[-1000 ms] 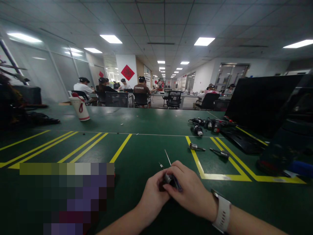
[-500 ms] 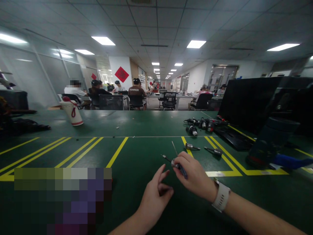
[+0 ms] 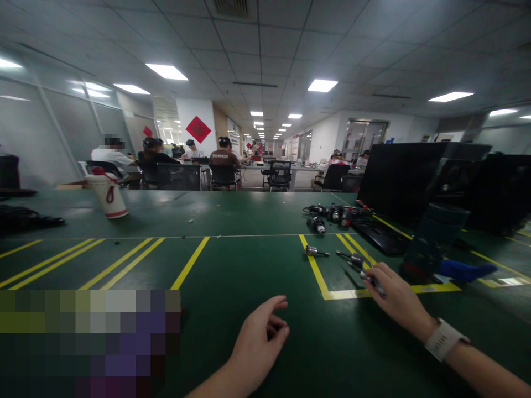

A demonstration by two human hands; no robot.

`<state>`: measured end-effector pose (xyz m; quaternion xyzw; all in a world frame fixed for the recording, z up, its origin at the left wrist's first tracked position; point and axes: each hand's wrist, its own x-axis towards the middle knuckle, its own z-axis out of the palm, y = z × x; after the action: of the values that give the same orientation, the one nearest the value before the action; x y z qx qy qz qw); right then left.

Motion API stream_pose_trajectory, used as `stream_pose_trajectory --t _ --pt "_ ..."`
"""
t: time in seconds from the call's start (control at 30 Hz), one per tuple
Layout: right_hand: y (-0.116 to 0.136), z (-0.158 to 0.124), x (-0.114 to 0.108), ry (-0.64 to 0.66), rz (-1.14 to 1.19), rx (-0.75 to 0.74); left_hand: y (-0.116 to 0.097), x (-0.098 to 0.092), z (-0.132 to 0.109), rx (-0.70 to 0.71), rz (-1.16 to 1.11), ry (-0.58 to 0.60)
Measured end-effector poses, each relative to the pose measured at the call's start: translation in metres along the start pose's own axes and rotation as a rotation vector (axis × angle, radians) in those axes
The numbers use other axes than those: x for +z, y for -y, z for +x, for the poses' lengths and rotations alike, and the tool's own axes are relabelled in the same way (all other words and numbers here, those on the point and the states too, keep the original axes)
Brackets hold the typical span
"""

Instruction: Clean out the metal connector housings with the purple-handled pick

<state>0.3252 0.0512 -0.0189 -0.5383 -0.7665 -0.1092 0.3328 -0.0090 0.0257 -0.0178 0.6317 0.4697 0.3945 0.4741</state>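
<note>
My right hand (image 3: 394,296), with a pale watch band on its wrist, grips a slim metal tool with a dark handle (image 3: 376,285). Its thin tip points up and left, and fingers hide part of it. Just beyond that tip lies a metal cylinder with a thin shank (image 3: 355,258). A similar shanked cylinder (image 3: 311,251) rests to its left, beside the yellow tape line. My left hand (image 3: 257,337) hovers over the green table (image 3: 249,265), fingers curved and apart from the thumb, holding nothing.
Behind the metal pieces sits a cluster of dark tools (image 3: 336,214). A dark bottle (image 3: 435,240), a blue object (image 3: 467,270) and a black monitor (image 3: 398,177) stand or lie to the right. A paper cup (image 3: 108,198) is far left. People sit at desks beyond.
My right hand has moved right with the slim tool, away from my left hand and close to the shanked cylinders. The left hand stays low, its fingers slightly more curled. The view has shifted slightly.
</note>
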Motion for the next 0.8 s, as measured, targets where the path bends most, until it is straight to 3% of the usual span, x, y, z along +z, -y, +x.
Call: stream_pose_trajectory --t 0.13,0.23,0.33,0.43,0.57,0.63,0.73,0.8 --pt "-0.006 -0.008 0.004 -0.011 -0.049 0.032 -0.001 -0.001 -0.005 0.063 0.172 0.046" --pt "-0.009 -0.01 0.005 -0.021 -0.082 0.049 -0.002 -0.002 -0.009 0.212 0.355 0.114" --pt "-0.012 -0.011 0.004 -0.059 -0.1 0.054 -0.002 -0.002 -0.01 0.375 0.509 0.243" --pt "-0.003 -0.012 0.001 -0.082 -0.089 0.053 -0.006 -0.002 -0.011 0.451 0.624 0.391" --pt "0.048 -0.018 -0.005 0.025 0.01 0.011 -0.017 0.002 -0.013 0.423 0.7 0.477" --pt "0.083 -0.023 -0.007 0.175 0.165 -0.035 -0.015 0.007 -0.013 0.401 0.733 0.521" --pt "0.122 -0.033 0.0 0.355 0.311 -0.187 0.001 0.017 -0.014 0.425 0.788 0.512" --pt "0.132 -0.04 0.012 0.436 0.379 -0.285 0.014 0.022 -0.021 0.482 0.768 0.466"
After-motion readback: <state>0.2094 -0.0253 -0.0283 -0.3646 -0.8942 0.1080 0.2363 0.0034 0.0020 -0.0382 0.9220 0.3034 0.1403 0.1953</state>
